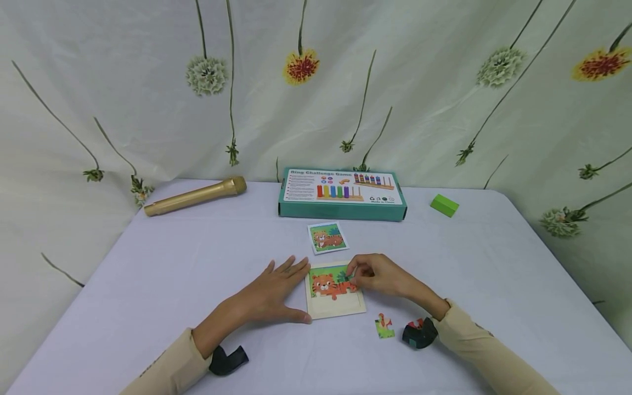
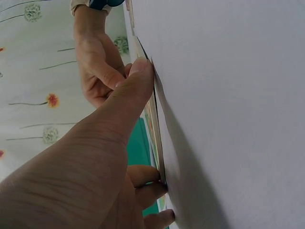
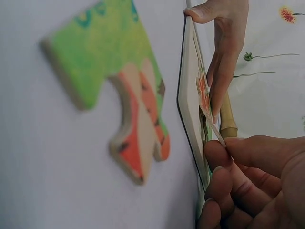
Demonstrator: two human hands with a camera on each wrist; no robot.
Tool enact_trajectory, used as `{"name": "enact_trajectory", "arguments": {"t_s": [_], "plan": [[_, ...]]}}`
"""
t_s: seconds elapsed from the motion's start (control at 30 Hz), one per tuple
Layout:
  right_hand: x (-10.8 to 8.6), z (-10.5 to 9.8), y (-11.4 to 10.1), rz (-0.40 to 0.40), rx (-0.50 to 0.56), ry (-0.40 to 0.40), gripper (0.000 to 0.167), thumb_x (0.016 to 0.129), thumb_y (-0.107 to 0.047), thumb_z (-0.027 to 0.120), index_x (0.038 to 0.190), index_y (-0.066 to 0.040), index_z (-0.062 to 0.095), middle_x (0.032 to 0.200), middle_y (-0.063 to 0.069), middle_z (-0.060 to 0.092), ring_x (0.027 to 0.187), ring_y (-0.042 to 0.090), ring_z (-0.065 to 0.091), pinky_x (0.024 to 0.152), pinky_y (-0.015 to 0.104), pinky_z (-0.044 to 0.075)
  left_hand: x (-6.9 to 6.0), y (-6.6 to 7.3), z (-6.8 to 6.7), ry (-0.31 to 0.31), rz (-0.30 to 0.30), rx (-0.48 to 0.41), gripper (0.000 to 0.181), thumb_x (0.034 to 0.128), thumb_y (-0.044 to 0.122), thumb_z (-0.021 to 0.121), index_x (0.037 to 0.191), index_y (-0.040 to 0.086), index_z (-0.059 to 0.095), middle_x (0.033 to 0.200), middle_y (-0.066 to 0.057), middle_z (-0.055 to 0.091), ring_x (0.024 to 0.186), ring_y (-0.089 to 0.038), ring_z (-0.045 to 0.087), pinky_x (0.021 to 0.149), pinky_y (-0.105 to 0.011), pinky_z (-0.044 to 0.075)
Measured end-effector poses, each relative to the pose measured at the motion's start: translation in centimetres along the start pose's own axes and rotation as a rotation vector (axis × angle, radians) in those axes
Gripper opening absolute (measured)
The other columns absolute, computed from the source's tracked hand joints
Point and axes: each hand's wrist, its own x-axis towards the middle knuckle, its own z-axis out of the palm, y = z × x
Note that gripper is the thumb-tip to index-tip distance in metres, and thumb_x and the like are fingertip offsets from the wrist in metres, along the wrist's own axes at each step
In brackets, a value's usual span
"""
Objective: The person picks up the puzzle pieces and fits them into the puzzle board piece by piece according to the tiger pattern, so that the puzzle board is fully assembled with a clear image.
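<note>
A wooden tiger puzzle board (image 1: 340, 310) lies on the table, its upper part filled with tiger picture pieces and its lower part bare wood. My left hand (image 1: 269, 296) rests at the board's left side, fingers spread and thumb at the near corner. Over the board's right side, my right hand (image 1: 380, 274) pinches a puzzle piece (image 3: 213, 126) between thumb and index finger; the right wrist view shows it tilted, one edge at the board. A loose puzzle piece (image 1: 384, 328) lies near the board's near right corner. Another red piece (image 1: 417, 323) is partly hidden by the right wrist camera.
Just beyond the board lies a tiger picture card (image 1: 328, 237). Farther back are a teal game box (image 1: 342, 211), a gold microphone (image 1: 197, 196) on the left and a green block (image 1: 444, 205) on the right. A flowered cloth (image 1: 424, 120) hangs behind the table.
</note>
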Motion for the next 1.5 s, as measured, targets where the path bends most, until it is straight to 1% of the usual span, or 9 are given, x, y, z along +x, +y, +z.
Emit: {"name": "enact_trajectory", "arguments": {"t_s": [0.13, 0.3, 0.53, 0.73, 0.93, 1.5], "plan": [[-0.04, 0.11, -0.15, 0.016, -0.001, 0.005, 0.015, 0.086, 0.003, 0.058, 0.099, -0.004, 0.064, 0.073, -0.001, 0.063, 0.068, 0.009, 0.054, 0.064, 0.019, 0.043, 0.02, 0.02, 0.04, -0.001, 0.001, 0.003, 0.108, 0.0689, 0.067, 0.072, 0.152, 0.014, 0.028, 0.159, 0.003, 0.021, 0.148, -0.024, 0.009, 0.117, -0.056, 0.008], [-0.08, 0.21, -0.23, 0.013, -0.029, 0.009, 0.016, 0.087, 0.004, 0.058, 0.098, -0.005, 0.063, 0.071, -0.002, 0.06, 0.064, 0.008, 0.05, 0.06, 0.019, 0.041, 0.03, -0.04, 0.04, 0.0, 0.004, 0.001, 0.107, 0.0691, 0.068, 0.071, 0.152, 0.014, 0.028, 0.159, 0.002, 0.021, 0.148, -0.024, 0.009, 0.117, -0.056, 0.008], [0.05, 0.32, -0.64, 0.019, -0.06, 0.007, 0.012, 0.088, 0.0, 0.061, 0.097, -0.008, 0.062, 0.067, -0.005, 0.053, 0.059, 0.006, 0.044, 0.056, 0.018, 0.035, 0.03, -0.27, 0.17, 0.006, 0.016, 0.013, 0.108, 0.0698, 0.07, 0.069, 0.152, 0.014, 0.027, 0.159, 0.003, 0.02, 0.148, -0.024, 0.009, 0.117, -0.056, 0.009], [0.2, 0.6, -0.86, 0.024, -0.114, -0.007, 0.009, 0.089, -0.004, 0.063, 0.095, -0.009, 0.059, 0.063, -0.006, 0.05, 0.055, 0.004, 0.041, 0.05, 0.017, 0.031, 0.02, -0.31, 0.19, 0.002, 0.017, 0.005, 0.108, 0.0697, 0.07, 0.068, 0.152, 0.014, 0.027, 0.159, 0.003, 0.02, 0.148, -0.024, 0.008, 0.117, -0.056, 0.008], [0.25, 0.69, -0.93, 0.024, -0.127, -0.004, 0.009, 0.089, -0.006, 0.065, 0.096, -0.009, 0.059, 0.063, -0.005, 0.053, 0.056, 0.005, 0.043, 0.05, 0.018, 0.033, -0.07, -0.17, 0.08, 0.004, 0.016, 0.004, 0.108, 0.07, 0.07, 0.068, 0.152, 0.014, 0.027, 0.159, 0.002, 0.02, 0.148, -0.024, 0.008, 0.117, -0.056, 0.008], [0.53, 0.89, -0.84, 0.02, -0.151, 0.008, 0.011, 0.088, -0.009, 0.067, 0.093, -0.009, 0.057, 0.061, -0.006, 0.05, 0.054, 0.004, 0.041, 0.05, 0.017, 0.031, -0.13, -0.17, 0.02, 0.002, 0.02, -0.002, 0.108, 0.0701, 0.069, 0.069, 0.152, 0.014, 0.027, 0.159, 0.002, 0.019, 0.148, -0.025, 0.008, 0.116, -0.057, 0.007]]}}
